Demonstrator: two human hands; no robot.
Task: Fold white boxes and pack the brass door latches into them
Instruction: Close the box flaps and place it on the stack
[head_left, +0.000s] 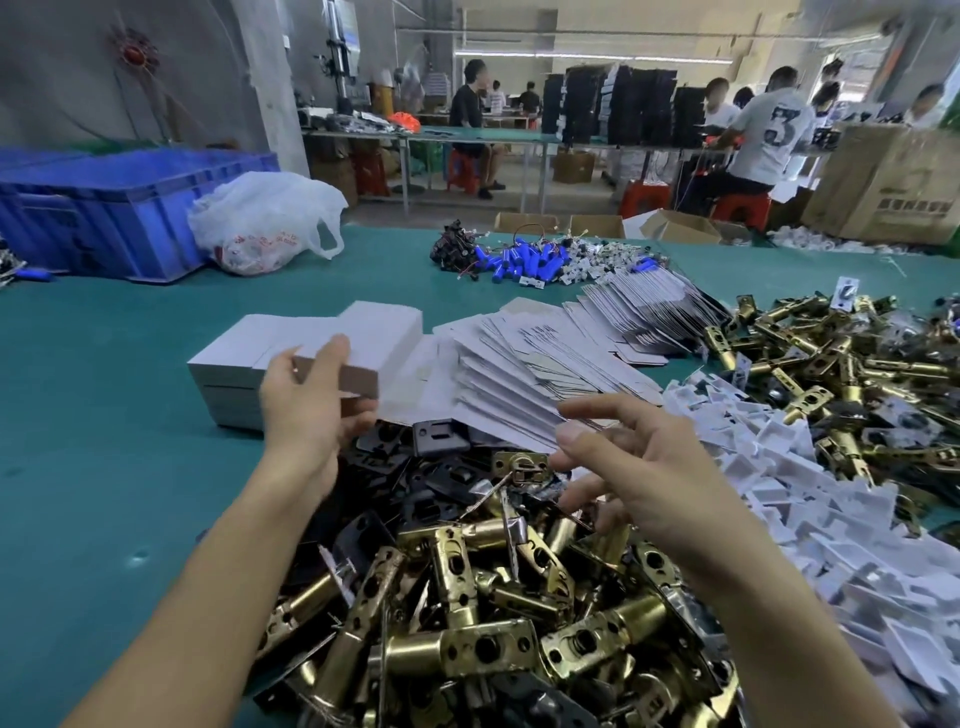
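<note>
Grips box (358, 375) in left hand (306, 415), by stack (228, 387) | spreads right hand (628, 462), empty, over blanks (519, 384) | shows latches (467, 613) heaped loose on bench (104, 395) | looks early (few boxes done, most latches unpacked)

Teal worktable (93, 415), grey concrete wall (57, 98)

The table (104, 364) was teal; the crate (104, 218) blue; the flat boxes (519, 374) white; the latches (467, 597) brass, among black plates (447, 478).
</note>
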